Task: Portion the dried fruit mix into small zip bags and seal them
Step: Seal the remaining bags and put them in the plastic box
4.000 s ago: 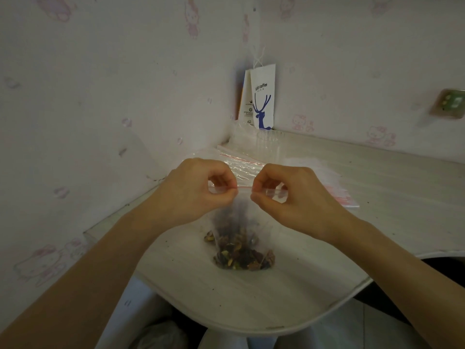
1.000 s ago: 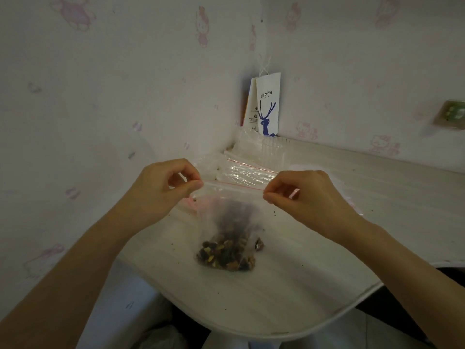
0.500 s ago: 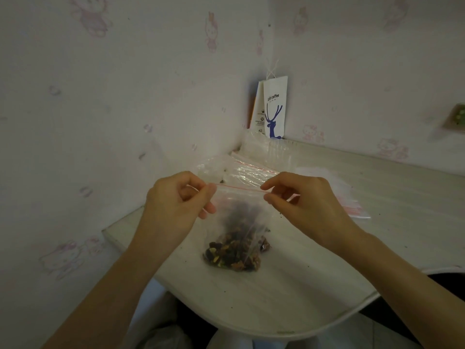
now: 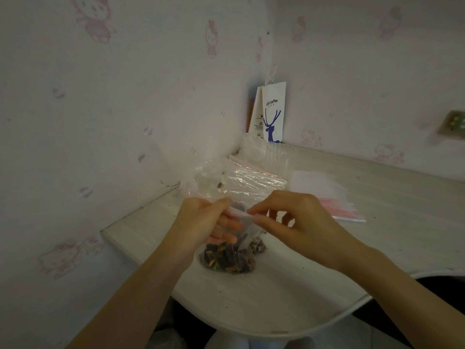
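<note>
A small clear zip bag with dark dried fruit mix in its bottom stands on the pale table. My left hand holds the bag's upper part, thumb at the top edge and fingers showing behind the plastic. My right hand pinches the bag's top from the right between thumb and forefinger. Just behind the hands lies a larger clear bag with a red zip line, holding a few crumbs. A little dried fruit shows to the right of the small bag, whether inside or outside it I cannot tell.
A stack of flat zip bags with red strips lies at the right. More clear plastic and a white paper coffee bag with a blue deer stand in the corner. Walls close in at left and behind; the table's curved edge is near me.
Both hands have come closer together along the bag's top. The left hand's fingers have shifted lower behind the bag. The bag has stayed on the table.
</note>
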